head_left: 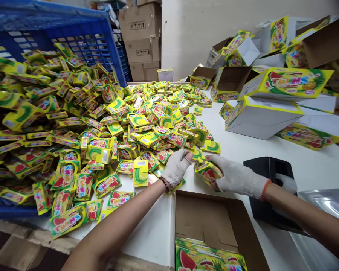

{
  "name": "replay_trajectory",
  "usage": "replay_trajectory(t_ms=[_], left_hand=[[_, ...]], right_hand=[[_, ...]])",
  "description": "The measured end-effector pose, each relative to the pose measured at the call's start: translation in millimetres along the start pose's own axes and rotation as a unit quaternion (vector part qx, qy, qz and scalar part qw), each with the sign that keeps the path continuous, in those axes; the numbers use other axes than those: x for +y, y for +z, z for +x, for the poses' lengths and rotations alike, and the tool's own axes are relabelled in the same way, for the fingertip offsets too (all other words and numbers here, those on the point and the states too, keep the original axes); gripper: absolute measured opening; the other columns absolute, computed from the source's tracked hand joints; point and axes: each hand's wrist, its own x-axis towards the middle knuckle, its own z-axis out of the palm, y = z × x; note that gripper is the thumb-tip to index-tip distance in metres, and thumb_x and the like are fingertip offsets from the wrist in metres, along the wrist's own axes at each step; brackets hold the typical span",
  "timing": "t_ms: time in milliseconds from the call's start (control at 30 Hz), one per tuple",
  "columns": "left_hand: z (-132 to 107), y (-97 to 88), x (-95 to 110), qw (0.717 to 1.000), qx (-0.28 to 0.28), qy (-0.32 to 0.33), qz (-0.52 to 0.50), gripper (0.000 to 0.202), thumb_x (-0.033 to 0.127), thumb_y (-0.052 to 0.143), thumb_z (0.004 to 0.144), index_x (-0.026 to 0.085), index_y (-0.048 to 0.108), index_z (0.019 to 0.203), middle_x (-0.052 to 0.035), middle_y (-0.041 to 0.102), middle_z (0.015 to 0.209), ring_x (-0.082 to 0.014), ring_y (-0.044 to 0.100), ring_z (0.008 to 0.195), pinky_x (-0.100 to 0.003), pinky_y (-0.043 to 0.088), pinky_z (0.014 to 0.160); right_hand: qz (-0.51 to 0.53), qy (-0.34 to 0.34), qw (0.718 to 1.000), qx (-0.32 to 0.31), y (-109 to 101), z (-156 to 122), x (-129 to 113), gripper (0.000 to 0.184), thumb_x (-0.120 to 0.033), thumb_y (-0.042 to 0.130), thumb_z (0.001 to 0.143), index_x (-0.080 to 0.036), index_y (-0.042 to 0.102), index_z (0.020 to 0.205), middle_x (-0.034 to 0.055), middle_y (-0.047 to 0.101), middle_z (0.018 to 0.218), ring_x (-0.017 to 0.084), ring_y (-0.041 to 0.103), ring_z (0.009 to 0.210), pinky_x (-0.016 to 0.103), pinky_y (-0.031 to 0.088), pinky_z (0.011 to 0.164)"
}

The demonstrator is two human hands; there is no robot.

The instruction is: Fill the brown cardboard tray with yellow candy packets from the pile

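Both of my hands wear white knit gloves. My left hand (176, 167) rests palm down at the near edge of a big heap of small yellow Twins candy boxes (107, 124), its fingers curled over boxes lying on the white table (271, 150). My right hand (237, 178) is closed around a small stack of the same candy boxes (207, 171), held just above the table. Below my hands stands an open display carton (214, 226), brown inside, with several candy boxes packed flat in its near end.
A tipped blue plastic crate (73, 34) spills the heap at the left. Empty yellow and white display cartons (271, 101) lie piled at the right. A black tray (268, 188) sits by my right forearm. Brown cardboard cases (142, 37) are stacked against the far wall.
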Motion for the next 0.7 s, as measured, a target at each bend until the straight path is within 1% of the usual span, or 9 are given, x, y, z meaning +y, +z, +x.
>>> replay_trajectory(t_ms=[67, 133, 233, 333, 400, 500, 567, 633, 700], left_hand=[[3, 5.5, -2, 0.999, -0.036, 0.033, -0.008, 0.045, 0.042, 0.05, 0.093, 0.015, 0.055, 0.129, -0.0126, 0.063, 0.133, -0.0234, 0.058, 0.122, -0.038, 0.044, 0.108], [6, 14.3, -6, 0.995, -0.08, 0.053, 0.01, 0.059, 0.042, 0.055, 0.09, 0.012, 0.047, 0.14, -0.0167, 0.055, 0.145, -0.027, 0.051, 0.134, -0.041, 0.038, 0.115], [8, 27.8, -18, 0.99, -0.112, 0.072, 0.051, 0.072, 0.043, 0.055, 0.089, 0.011, 0.037, 0.15, -0.019, 0.045, 0.154, -0.0291, 0.04, 0.144, -0.045, 0.03, 0.121], [9, 37.8, -30, 0.985, -0.132, 0.093, 0.053, 0.077, 0.042, 0.054, 0.089, 0.013, 0.027, 0.155, -0.0175, 0.033, 0.161, -0.0281, 0.03, 0.15, -0.046, 0.024, 0.124], [11, 43.0, -36, 0.982, -0.153, 0.103, 0.05, 0.08, 0.041, 0.055, 0.088, 0.012, 0.025, 0.156, -0.0187, 0.028, 0.163, -0.0293, 0.024, 0.152, -0.047, 0.02, 0.125], [17, 47.7, -37, 0.978, -0.173, 0.107, 0.046, 0.081, 0.039, 0.054, 0.087, 0.008, 0.024, 0.156, -0.0217, 0.027, 0.162, -0.0305, 0.024, 0.152, -0.047, 0.019, 0.125], [21, 46.9, -31, 0.978, -0.178, 0.098, 0.039, 0.078, 0.039, 0.053, 0.088, 0.009, 0.026, 0.155, -0.0202, 0.029, 0.161, -0.0292, 0.025, 0.152, -0.045, 0.019, 0.126], [23, 41.4, -23, 0.982, -0.17, 0.082, 0.019, 0.075, 0.039, 0.055, 0.089, 0.012, 0.029, 0.154, -0.017, 0.032, 0.161, -0.0279, 0.026, 0.151, -0.044, 0.017, 0.126], [19, 30.7, -16, 0.99, -0.127, 0.056, -0.021, 0.069, 0.04, 0.054, 0.09, 0.015, 0.035, 0.152, -0.0141, 0.038, 0.159, -0.0267, 0.029, 0.15, -0.042, 0.019, 0.126]], right_hand=[[-0.153, -0.037, 0.987, 0.036, 7, 2, 5, 0.084, -0.031, 0.072, 0.059, -0.015, 0.056, 0.139, 0.0188, 0.065, 0.119, 0.039, 0.061, 0.109, 0.05, 0.049, 0.096], [-0.221, -0.062, 0.972, 0.049, 16, 4, 19, 0.099, -0.034, 0.073, 0.056, -0.011, 0.046, 0.148, 0.024, 0.058, 0.129, 0.044, 0.055, 0.12, 0.055, 0.044, 0.102], [-0.208, -0.071, 0.974, 0.06, 32, 2, 52, 0.124, -0.04, 0.078, 0.049, -0.007, 0.027, 0.157, 0.0296, 0.039, 0.148, 0.048, 0.037, 0.137, 0.059, 0.037, 0.11], [-0.141, -0.057, 0.984, 0.09, 45, -4, 82, 0.139, -0.043, 0.081, 0.048, -0.009, 0.007, 0.16, 0.0306, 0.019, 0.156, 0.049, 0.018, 0.148, 0.061, 0.031, 0.114], [-0.092, -0.057, 0.989, 0.106, 52, -5, 89, 0.138, -0.043, 0.081, 0.05, -0.013, 0.004, 0.16, 0.0286, 0.017, 0.154, 0.048, 0.022, 0.146, 0.06, 0.034, 0.113], [-0.04, -0.053, 0.991, 0.118, 54, 1, 79, 0.121, -0.04, 0.08, 0.055, -0.015, 0.02, 0.157, 0.0223, 0.028, 0.144, 0.041, 0.043, 0.134, 0.054, 0.041, 0.111], [-0.019, -0.037, 0.993, 0.113, 48, 6, 65, 0.107, -0.038, 0.081, 0.055, -0.013, 0.037, 0.149, 0.0197, 0.036, 0.135, 0.039, 0.049, 0.128, 0.051, 0.04, 0.112], [0.011, -0.007, 0.994, 0.108, 33, 6, 50, 0.098, -0.034, 0.083, 0.05, -0.012, 0.05, 0.14, 0.0184, 0.044, 0.13, 0.04, 0.05, 0.125, 0.052, 0.038, 0.114], [0.082, 0.039, 0.99, 0.109, 12, -2, 36, 0.095, -0.029, 0.086, 0.045, -0.016, 0.056, 0.135, 0.0163, 0.051, 0.127, 0.041, 0.053, 0.122, 0.054, 0.037, 0.114]])
